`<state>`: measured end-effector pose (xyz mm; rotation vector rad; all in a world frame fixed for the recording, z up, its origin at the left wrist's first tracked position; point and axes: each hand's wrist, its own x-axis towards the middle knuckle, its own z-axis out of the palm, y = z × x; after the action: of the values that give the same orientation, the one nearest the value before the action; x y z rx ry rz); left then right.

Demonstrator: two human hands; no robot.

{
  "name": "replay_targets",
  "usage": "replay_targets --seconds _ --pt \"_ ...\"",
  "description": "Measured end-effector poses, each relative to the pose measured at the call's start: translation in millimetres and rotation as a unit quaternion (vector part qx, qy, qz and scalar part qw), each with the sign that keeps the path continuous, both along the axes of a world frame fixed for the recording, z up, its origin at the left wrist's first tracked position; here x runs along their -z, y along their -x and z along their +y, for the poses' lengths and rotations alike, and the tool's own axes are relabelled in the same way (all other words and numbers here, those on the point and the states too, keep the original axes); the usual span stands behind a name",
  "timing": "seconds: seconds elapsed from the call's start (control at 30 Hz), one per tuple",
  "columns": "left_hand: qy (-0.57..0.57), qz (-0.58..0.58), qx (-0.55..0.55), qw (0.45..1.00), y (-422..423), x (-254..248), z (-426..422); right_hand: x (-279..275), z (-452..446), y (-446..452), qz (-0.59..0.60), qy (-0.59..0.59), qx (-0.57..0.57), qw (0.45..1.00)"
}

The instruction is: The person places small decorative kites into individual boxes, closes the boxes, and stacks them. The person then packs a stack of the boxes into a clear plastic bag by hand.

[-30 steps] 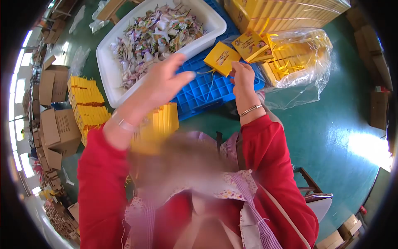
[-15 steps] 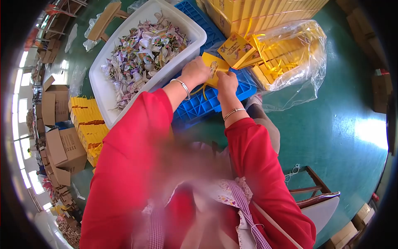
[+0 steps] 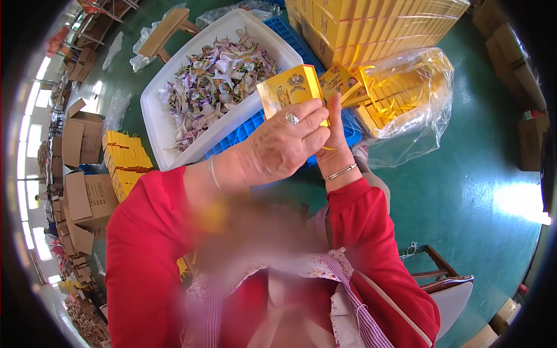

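At left, a white tub [image 3: 155,124]; the left hand [image 3: 287,139], fingers curled, pinches the near edge of a yellow box [image 3: 290,88] extending beyond its knuckles. The right hand [image 3: 335,136] rises beside the box's right side; whether it grips, I cannot tell.

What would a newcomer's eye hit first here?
The yellow box just above centre, gripped by the left hand, with the right hand close at its right edge. Next, the white tub at upper left, heaped with small pale and purple pieces. Then the big stack of yellow cartons at the top, right of centre.
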<state>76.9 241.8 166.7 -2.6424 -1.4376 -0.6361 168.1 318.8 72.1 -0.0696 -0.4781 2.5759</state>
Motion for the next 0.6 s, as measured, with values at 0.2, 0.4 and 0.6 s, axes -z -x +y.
replay_targets --seconds 0.2,0.4,0.6 --pt "0.006 0.004 -0.152 0.988 15 -11 -20 -17 -8 -4 0.038 0.027 -0.012 0.999" --pt "0.059 -0.066 -0.168 0.982 40 -31 -35 -12 -18 0 0.063 0.028 -0.057 0.996" --pt "0.158 -0.304 -0.148 0.928 63 -47 -67 3 -11 -9 -0.034 0.002 -0.146 0.989"
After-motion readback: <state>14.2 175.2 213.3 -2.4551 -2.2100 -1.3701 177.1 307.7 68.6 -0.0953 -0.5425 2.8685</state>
